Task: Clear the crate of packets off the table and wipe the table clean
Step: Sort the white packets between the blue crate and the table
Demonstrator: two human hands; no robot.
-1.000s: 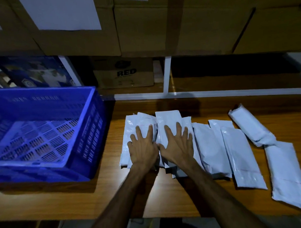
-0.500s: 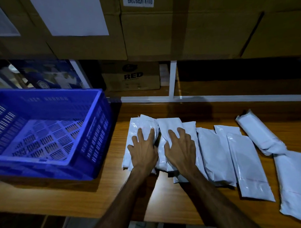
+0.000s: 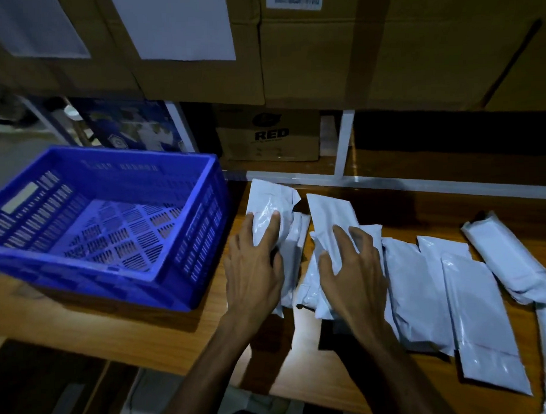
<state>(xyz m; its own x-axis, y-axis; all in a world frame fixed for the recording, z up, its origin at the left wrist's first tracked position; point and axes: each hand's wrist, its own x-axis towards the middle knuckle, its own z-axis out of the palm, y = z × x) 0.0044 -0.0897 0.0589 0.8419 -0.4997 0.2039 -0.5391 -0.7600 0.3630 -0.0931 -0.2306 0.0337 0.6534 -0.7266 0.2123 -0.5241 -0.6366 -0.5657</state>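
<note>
An empty blue crate (image 3: 81, 260) stands on the left of the wooden table (image 3: 177, 334). Several white packets lie in a row to its right. My left hand (image 3: 255, 269) holds one white packet (image 3: 271, 203) beside the crate's right wall, fingers laid over it and thumb hidden. My right hand (image 3: 351, 272) grips a second packet (image 3: 327, 214) between thumb and curled fingers. More packets (image 3: 302, 286) are bunched under and between both hands. Others (image 3: 480, 317) lie flat further right.
Large cardboard boxes (image 3: 353, 64) fill the shelf above the table's back. A smaller box marked RED (image 3: 269, 135) sits in the lower shelf behind a white rail (image 3: 419, 183). The table's front edge runs just below my forearms.
My hands went from pressing flat on the packet pile to curling round separate packets. Those two packets have shifted up and apart. The view has tilted toward the crate.
</note>
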